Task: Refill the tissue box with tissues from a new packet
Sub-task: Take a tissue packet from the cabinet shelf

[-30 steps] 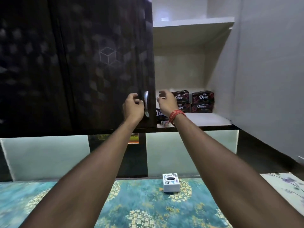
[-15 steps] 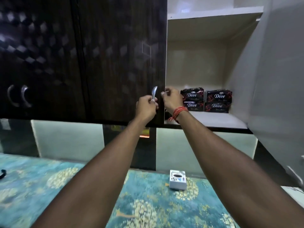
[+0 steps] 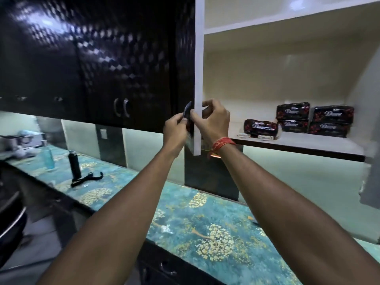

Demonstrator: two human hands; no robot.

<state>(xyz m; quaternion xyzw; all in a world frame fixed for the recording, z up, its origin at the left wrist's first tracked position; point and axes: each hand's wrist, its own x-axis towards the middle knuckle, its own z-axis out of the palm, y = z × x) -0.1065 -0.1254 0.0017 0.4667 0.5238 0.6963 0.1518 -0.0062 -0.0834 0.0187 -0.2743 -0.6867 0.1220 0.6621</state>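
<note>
Dark cabinet door (image 3: 183, 64) ajar, your left hand (image 3: 175, 128) pinching handle (image 3: 187, 114), right hand (image 3: 211, 122) gripping door edge; packets (image 3: 293, 118) at centre right untouched, refill not begun.

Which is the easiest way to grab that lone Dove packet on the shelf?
Probably across the lone packet's short width, coming from the open front. It lies flat, nearest the shelf edge, nothing on top; the stacked packets sit to its right.

White cupboard shelf (image 3: 320, 146) carries five dark tissue packets (image 3: 293, 111); patterned counter (image 3: 205, 229) carries two bottles (image 3: 74, 167).
</note>
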